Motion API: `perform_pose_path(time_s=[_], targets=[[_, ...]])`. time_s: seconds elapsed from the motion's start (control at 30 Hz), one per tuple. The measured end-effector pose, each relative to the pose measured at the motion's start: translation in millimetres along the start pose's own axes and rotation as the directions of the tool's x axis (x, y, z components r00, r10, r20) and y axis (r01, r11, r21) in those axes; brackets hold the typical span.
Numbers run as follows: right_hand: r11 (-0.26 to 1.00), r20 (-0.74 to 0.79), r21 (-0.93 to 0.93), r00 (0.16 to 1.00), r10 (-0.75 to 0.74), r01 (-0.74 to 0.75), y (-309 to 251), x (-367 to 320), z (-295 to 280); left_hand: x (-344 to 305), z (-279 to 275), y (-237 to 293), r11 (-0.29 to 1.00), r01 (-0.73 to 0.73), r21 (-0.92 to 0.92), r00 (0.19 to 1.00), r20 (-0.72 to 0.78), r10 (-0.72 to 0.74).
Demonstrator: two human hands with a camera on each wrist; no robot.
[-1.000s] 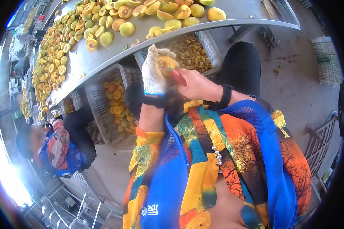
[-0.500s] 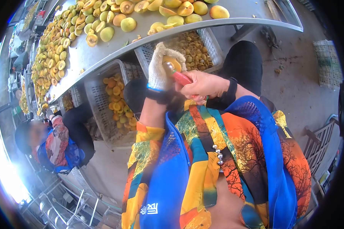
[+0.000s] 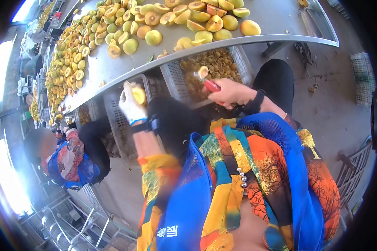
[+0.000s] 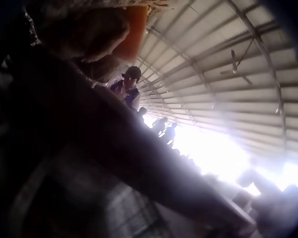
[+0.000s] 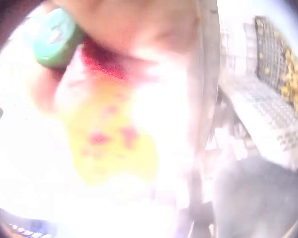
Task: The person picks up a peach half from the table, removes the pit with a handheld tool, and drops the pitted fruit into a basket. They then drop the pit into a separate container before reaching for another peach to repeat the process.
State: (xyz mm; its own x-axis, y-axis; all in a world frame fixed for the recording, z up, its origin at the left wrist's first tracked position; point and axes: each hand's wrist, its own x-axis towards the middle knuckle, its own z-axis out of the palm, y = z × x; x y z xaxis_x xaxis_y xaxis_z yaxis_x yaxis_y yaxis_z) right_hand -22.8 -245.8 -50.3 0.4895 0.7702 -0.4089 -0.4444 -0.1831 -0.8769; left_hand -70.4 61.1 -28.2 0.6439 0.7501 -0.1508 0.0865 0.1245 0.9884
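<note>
In the head view my gloved left hand (image 3: pixel 131 105) holds a yellow peach half (image 3: pixel 139 95), cut face showing, above the left crate. Orange flesh of that peach half (image 4: pixel 134 34) shows at the top of the left wrist view. My bare right hand (image 3: pixel 233 92) grips the red handle of a pitting spoon (image 3: pixel 212 85). On the spoon's metal tip sits a pale scooped-out piece (image 3: pixel 203 72), over a crate of similar pieces (image 3: pixel 170 79). Glare washes out much of the right wrist view, where a round green end (image 5: pixel 55 38) shows beside the hand.
A metal table (image 3: pixel 155 62) bears many halved and whole peaches (image 3: pixel 77 62), its edge just beyond my hands. The left crate (image 3: pixel 116 125) stands under it. Another person (image 3: pixel 71 154) sits at the left. A stacked crate (image 3: pixel 363 77) stands far right.
My hands have moved apart: the left went left with the peach half, the right drew away with the spoon. The spoon's tip has come out of the peach carrying a scooped piece.
</note>
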Motion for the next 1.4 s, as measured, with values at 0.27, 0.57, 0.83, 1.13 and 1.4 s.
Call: perform_pose_path(time_s=[0.27, 0.57, 0.83, 1.13, 1.4], targets=[[0.75, -0.311, -0.661, 0.911, -0.27, -0.004, 25, 14, 10, 94, 45, 23, 0.149, -0.672, 0.725, 0.711, 0.576, 0.404], [0.74, -0.329, -0.671, 0.911, -0.249, -0.04, 15, -13, 9, 113, 153, 12, 0.015, -0.729, 0.684, 0.68, 0.727, -0.097], [0.738, -0.425, -0.617, 0.674, -0.604, 0.273, -27, -3, 19, 6, 90, 58, 0.914, 0.385, 0.128, 0.615, 0.702, -0.358], [0.854, -0.478, -0.419, 0.724, -0.496, 0.309, -35, 17, 46, -80, 88, 5, 0.758, 0.637, -0.139, 0.598, 0.709, -0.373], [0.631, -0.381, -0.751, 0.652, -0.655, 0.195, -6, 14, 40, -73, 87, -29, 0.751, 0.569, -0.335, 0.797, 0.45, -0.403]])
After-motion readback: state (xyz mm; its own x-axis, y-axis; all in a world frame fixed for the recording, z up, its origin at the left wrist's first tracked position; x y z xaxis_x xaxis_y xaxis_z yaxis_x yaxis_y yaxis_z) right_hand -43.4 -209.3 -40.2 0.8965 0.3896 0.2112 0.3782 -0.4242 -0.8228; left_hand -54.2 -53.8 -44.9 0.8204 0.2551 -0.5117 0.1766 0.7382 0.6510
